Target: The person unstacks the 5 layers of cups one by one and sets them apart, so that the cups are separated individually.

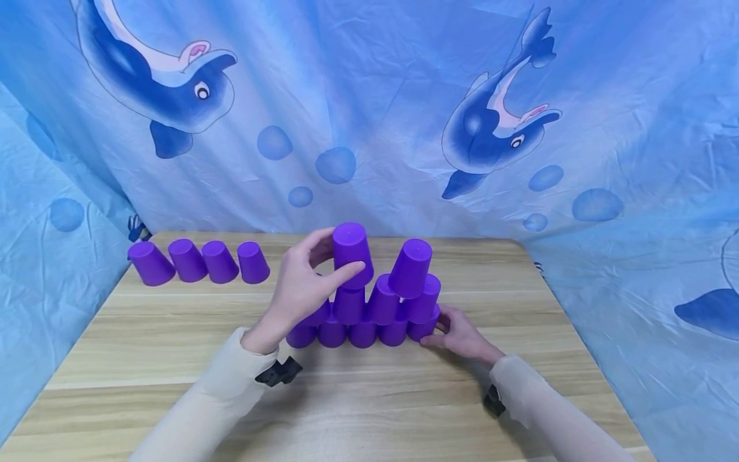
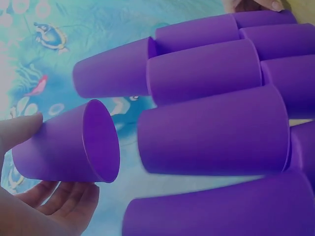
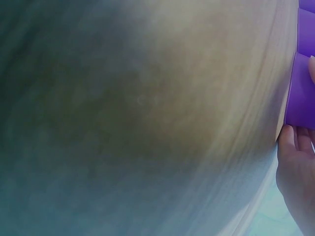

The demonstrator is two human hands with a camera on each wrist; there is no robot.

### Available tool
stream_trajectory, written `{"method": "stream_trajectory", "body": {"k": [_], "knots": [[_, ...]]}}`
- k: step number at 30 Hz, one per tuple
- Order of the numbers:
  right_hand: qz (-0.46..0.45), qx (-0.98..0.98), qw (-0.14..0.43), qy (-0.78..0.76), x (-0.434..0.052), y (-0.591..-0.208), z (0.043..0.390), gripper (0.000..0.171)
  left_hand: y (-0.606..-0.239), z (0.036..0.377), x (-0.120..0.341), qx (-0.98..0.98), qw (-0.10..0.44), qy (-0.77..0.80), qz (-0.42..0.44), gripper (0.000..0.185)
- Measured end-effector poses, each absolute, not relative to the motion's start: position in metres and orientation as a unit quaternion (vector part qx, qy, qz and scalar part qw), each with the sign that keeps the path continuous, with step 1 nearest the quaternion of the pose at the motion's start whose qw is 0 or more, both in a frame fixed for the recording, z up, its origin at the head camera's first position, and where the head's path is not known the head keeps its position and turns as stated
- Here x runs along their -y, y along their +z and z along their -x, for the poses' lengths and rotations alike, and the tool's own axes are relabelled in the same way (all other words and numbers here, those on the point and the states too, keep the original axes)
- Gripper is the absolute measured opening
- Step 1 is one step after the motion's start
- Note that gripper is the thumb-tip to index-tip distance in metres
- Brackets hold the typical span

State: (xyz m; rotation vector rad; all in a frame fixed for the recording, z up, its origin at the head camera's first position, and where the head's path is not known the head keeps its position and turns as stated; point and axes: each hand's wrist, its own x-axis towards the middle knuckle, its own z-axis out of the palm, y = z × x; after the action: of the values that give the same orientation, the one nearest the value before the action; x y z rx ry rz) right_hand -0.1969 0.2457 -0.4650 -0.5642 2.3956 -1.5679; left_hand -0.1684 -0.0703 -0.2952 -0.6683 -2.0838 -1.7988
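Observation:
My left hand [image 1: 299, 282] grips an upside-down purple cup [image 1: 351, 249] between thumb and fingers, above the second row of a cup stack. In the left wrist view the open rim of that held cup [image 2: 54, 147] stands apart from the nearest stacked cup [image 2: 211, 132]. Low at the stack's right end, my right hand [image 1: 462, 335] holds the end cup [image 1: 421, 330] of the bottom row, thumb in front and fingers at its far side. One third-row cup [image 1: 411, 269] sits over the two right-hand cups of the second row. My left hand partly hides the stack's left end.
Several more upside-down purple cups, among them one at the right end [image 1: 253, 263], stand in a row at the wooden table's [image 1: 369, 398] back left. A blue curtain [image 1: 381, 115] with printed dolphins hangs behind the table and along its sides.

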Motion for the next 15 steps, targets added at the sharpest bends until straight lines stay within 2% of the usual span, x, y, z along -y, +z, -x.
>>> {"method": "stream_trajectory", "body": {"k": [9, 15], "knots": [[0.194, -0.820, 0.097, -0.529, -0.254, -0.492, 0.207, 0.061, -0.296, 0.164, 0.102, 0.703, 0.231, -0.640, 0.207, 0.051], [0.188, -0.823, 0.103, -0.526, -0.255, -0.492, 0.207, 0.063, -0.299, 0.161, 0.123, 0.717, 0.246, -0.630, 0.170, 0.048]]}}
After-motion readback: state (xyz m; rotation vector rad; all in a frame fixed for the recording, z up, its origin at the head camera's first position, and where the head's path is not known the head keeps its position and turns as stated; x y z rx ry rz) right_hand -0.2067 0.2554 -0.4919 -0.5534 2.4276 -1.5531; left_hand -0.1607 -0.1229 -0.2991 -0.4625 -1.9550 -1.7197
